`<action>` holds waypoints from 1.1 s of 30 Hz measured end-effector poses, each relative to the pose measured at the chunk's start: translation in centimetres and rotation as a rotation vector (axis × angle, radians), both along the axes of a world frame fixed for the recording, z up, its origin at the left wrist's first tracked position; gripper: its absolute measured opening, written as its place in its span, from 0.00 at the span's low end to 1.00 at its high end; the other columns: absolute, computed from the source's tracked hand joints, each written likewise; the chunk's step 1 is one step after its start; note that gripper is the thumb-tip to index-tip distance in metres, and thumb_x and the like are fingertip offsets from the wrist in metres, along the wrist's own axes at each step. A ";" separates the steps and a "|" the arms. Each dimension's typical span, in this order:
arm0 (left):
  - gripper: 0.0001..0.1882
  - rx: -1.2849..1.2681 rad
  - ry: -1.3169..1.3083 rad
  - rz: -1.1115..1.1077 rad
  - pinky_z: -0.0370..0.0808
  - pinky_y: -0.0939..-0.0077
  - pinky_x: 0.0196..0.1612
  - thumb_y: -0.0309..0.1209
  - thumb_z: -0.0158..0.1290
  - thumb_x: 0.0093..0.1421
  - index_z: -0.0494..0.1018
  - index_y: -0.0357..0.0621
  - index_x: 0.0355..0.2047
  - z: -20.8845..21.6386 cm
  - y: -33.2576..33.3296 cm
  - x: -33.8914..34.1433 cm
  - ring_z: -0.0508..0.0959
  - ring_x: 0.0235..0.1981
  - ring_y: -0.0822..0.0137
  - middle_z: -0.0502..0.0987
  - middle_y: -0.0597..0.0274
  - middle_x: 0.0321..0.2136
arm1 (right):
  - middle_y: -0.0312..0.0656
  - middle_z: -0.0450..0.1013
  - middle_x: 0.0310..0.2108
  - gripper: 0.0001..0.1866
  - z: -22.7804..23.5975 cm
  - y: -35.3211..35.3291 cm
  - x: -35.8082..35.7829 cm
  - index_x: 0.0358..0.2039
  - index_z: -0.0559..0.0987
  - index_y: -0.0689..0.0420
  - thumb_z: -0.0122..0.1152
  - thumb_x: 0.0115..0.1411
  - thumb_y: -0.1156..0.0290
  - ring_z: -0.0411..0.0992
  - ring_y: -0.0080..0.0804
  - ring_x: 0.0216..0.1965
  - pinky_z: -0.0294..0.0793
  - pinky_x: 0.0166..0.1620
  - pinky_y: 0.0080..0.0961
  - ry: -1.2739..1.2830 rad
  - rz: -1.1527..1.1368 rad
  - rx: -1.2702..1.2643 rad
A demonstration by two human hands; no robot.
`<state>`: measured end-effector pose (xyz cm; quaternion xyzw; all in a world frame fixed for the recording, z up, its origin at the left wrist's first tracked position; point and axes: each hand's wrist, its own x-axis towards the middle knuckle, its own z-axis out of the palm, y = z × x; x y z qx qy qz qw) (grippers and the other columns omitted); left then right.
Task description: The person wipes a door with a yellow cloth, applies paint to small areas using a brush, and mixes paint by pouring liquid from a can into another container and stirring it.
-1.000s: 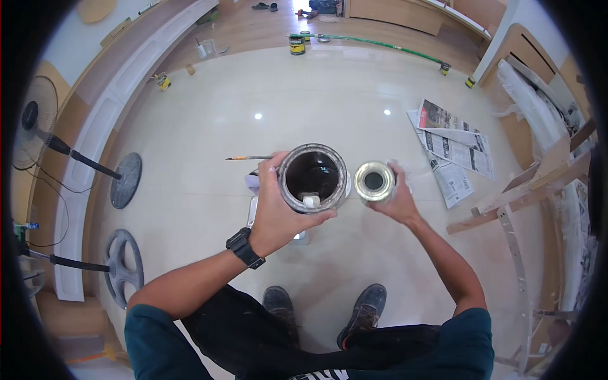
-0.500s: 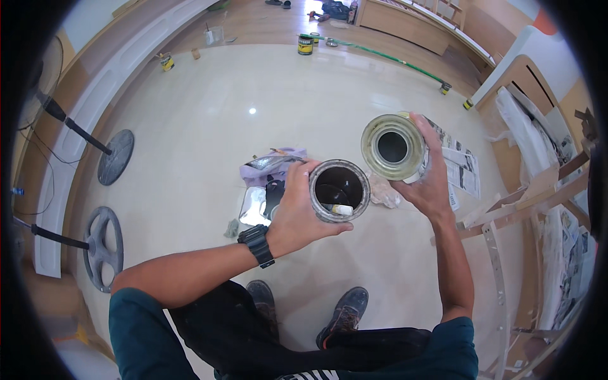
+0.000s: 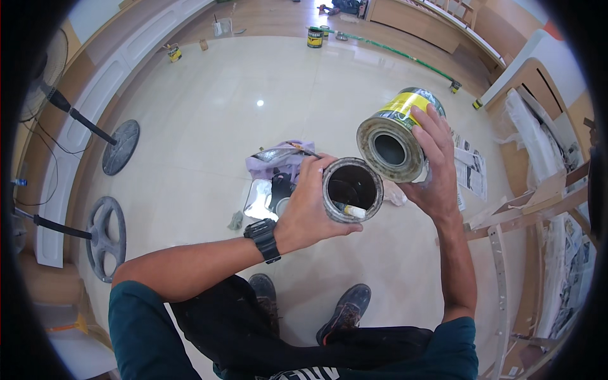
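Observation:
In my left hand (image 3: 304, 212) is an open can (image 3: 378, 195), its dark inside facing up. A short stick with a pale end (image 3: 354, 211) leans inside it near the rim. My right hand (image 3: 437, 164) grips a paint can (image 3: 405, 107) with a yellow and green label. This can is tilted, its round mouth facing down toward me and the rim close by the left can. I see no stream between them, and whether the rims touch I cannot tell. Behind my left hand, a lilac cloth or bag (image 3: 266, 166) and a shiny tray (image 3: 258, 199) lie on the floor.
Newspaper sheets (image 3: 472, 171) lie right of my right hand. Several paint cans and a green pole (image 3: 392, 53) are at the far side. Round grey stand bases (image 3: 121, 149) stand on the left. A wooden frame (image 3: 497, 259) rises at the right.
The can in my right hand has tipped further, so its labelled side now shows and its mouth sits nearer the left can. The left can has shifted slightly right in view.

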<state>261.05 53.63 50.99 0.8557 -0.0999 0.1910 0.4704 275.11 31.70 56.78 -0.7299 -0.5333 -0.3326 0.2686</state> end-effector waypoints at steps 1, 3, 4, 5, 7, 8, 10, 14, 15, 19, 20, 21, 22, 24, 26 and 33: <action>0.57 0.005 -0.002 0.002 0.69 0.59 0.64 0.40 0.79 0.38 0.56 0.34 0.62 0.0 0.0 0.0 0.66 0.61 0.49 0.62 0.47 0.56 | 0.41 0.65 0.69 0.52 0.0 0.0 -0.1 0.65 0.67 0.45 0.84 0.38 0.76 0.60 0.52 0.72 0.56 0.72 0.60 0.003 0.000 0.000; 0.57 0.010 -0.003 0.009 0.69 0.59 0.64 0.41 0.79 0.38 0.56 0.34 0.62 -0.1 0.0 0.0 0.66 0.60 0.50 0.62 0.47 0.55 | 0.41 0.66 0.69 0.52 0.0 0.1 -0.1 0.65 0.67 0.44 0.84 0.39 0.76 0.60 0.51 0.72 0.56 0.72 0.60 -0.018 -0.002 -0.006; 0.57 0.018 -0.001 0.016 0.69 0.59 0.64 0.41 0.80 0.38 0.57 0.34 0.62 -0.1 0.0 0.1 0.66 0.60 0.50 0.62 0.47 0.55 | 0.41 0.66 0.69 0.52 0.0 0.1 -0.2 0.65 0.67 0.44 0.84 0.39 0.76 0.60 0.51 0.72 0.56 0.72 0.60 -0.016 0.005 -0.002; 0.57 0.018 0.002 0.012 0.69 0.59 0.64 0.41 0.80 0.38 0.57 0.34 0.62 -0.1 0.0 0.1 0.66 0.60 0.50 0.62 0.47 0.55 | 0.40 0.66 0.69 0.52 0.0 0.1 -0.2 0.64 0.67 0.44 0.84 0.39 0.76 0.60 0.51 0.72 0.56 0.72 0.60 -0.027 0.003 -0.009; 0.61 -0.026 0.044 -0.001 0.64 0.60 0.68 0.44 0.81 0.38 0.56 0.35 0.65 -0.2 0.0 0.1 0.66 0.62 0.52 0.62 0.48 0.57 | 0.40 0.66 0.69 0.52 0.0 0.1 -0.3 0.64 0.67 0.43 0.84 0.39 0.76 0.60 0.51 0.72 0.55 0.72 0.60 -0.037 -0.004 -0.016; 0.61 -0.026 0.046 -0.004 0.64 0.60 0.68 0.44 0.81 0.38 0.56 0.35 0.65 -0.2 0.0 0.1 0.66 0.62 0.52 0.62 0.48 0.57 | 0.39 0.66 0.69 0.51 0.0 0.1 -0.4 0.64 0.68 0.43 0.84 0.38 0.76 0.60 0.51 0.72 0.55 0.73 0.59 -0.049 -0.015 -0.028; 0.61 -0.013 0.045 0.001 0.64 0.61 0.68 0.44 0.81 0.37 0.56 0.35 0.65 -0.2 -0.1 0.1 0.66 0.62 0.52 0.62 0.48 0.57 | 0.38 0.66 0.69 0.51 0.0 0.0 -0.5 0.64 0.68 0.42 0.84 0.38 0.77 0.60 0.50 0.72 0.55 0.73 0.58 -0.060 -0.028 -0.040; 0.61 -0.031 0.046 0.000 0.64 0.61 0.68 0.44 0.81 0.37 0.56 0.35 0.65 -0.2 -0.2 0.2 0.66 0.62 0.52 0.62 0.48 0.57 | 0.37 0.67 0.69 0.51 0.0 0.0 -0.6 0.63 0.70 0.41 0.83 0.37 0.79 0.60 0.50 0.72 0.56 0.74 0.55 -0.063 -0.019 -0.045; 0.59 -0.006 0.007 0.008 0.66 0.60 0.66 0.43 0.81 0.38 0.56 0.35 0.63 -0.2 -0.2 0.2 0.67 0.61 0.51 0.62 0.48 0.56 | 0.37 0.67 0.69 0.51 -0.1 0.0 -0.6 0.63 0.70 0.41 0.82 0.36 0.79 0.60 0.49 0.72 0.56 0.74 0.54 -0.056 -0.015 -0.046; 0.57 0.019 -0.025 0.011 0.68 0.59 0.64 0.41 0.80 0.38 0.57 0.34 0.61 -0.2 -0.1 0.3 0.67 0.59 0.49 0.63 0.47 0.54 | 0.37 0.67 0.69 0.51 -0.3 0.1 -0.7 0.63 0.70 0.40 0.81 0.36 0.81 0.60 0.49 0.72 0.57 0.74 0.54 -0.096 -0.020 -0.056; 0.57 0.019 -0.024 0.010 0.68 0.59 0.64 0.41 0.80 0.38 0.57 0.34 0.61 -0.2 -0.1 0.3 0.67 0.59 0.49 0.63 0.47 0.54 | 0.37 0.67 0.69 0.50 -0.4 0.2 -0.7 0.62 0.70 0.40 0.81 0.37 0.81 0.60 0.49 0.72 0.57 0.74 0.54 -0.112 -0.017 -0.058; 0.57 0.011 -0.015 0.008 0.68 0.59 0.64 0.41 0.80 0.38 0.57 0.34 0.61 -0.2 -0.1 0.3 0.67 0.59 0.49 0.63 0.47 0.54 | 0.36 0.67 0.69 0.49 -0.4 0.2 -0.7 0.62 0.70 0.40 0.80 0.38 0.82 0.61 0.49 0.72 0.57 0.74 0.54 -0.128 -0.013 -0.059; 0.57 0.005 -0.007 0.006 0.68 0.59 0.64 0.41 0.80 0.38 0.57 0.34 0.61 -0.3 0.0 0.3 0.67 0.59 0.49 0.63 0.47 0.54 | 0.36 0.67 0.69 0.49 -0.5 0.2 -0.7 0.62 0.70 0.40 0.80 0.38 0.82 0.61 0.49 0.72 0.57 0.74 0.54 -0.127 -0.014 -0.059; 0.57 0.007 -0.007 0.008 0.69 0.59 0.64 0.41 0.80 0.38 0.57 0.34 0.61 -0.3 0.0 0.3 0.67 0.59 0.49 0.63 0.47 0.54 | 0.36 0.67 0.69 0.47 -0.6 0.2 -0.8 0.61 0.71 0.39 0.78 0.40 0.84 0.61 0.48 0.72 0.57 0.74 0.53 -0.123 -0.015 -0.056; 0.57 0.011 -0.007 0.009 0.69 0.59 0.64 0.41 0.80 0.38 0.57 0.34 0.61 -0.4 0.0 0.3 0.67 0.59 0.49 0.63 0.47 0.54 | 0.35 0.67 0.69 0.46 -0.6 0.2 -0.9 0.61 0.71 0.39 0.77 0.41 0.84 0.61 0.47 0.72 0.57 0.74 0.52 -0.127 -0.024 -0.065; 0.57 0.006 0.003 0.011 0.68 0.59 0.64 0.42 0.80 0.38 0.57 0.34 0.61 -0.4 0.0 0.2 0.67 0.58 0.49 0.63 0.47 0.54 | 0.33 0.68 0.68 0.37 -0.8 -0.1 -1.0 0.59 0.73 0.37 0.75 0.49 0.78 0.61 0.46 0.72 0.56 0.75 0.51 -0.164 -0.034 -0.101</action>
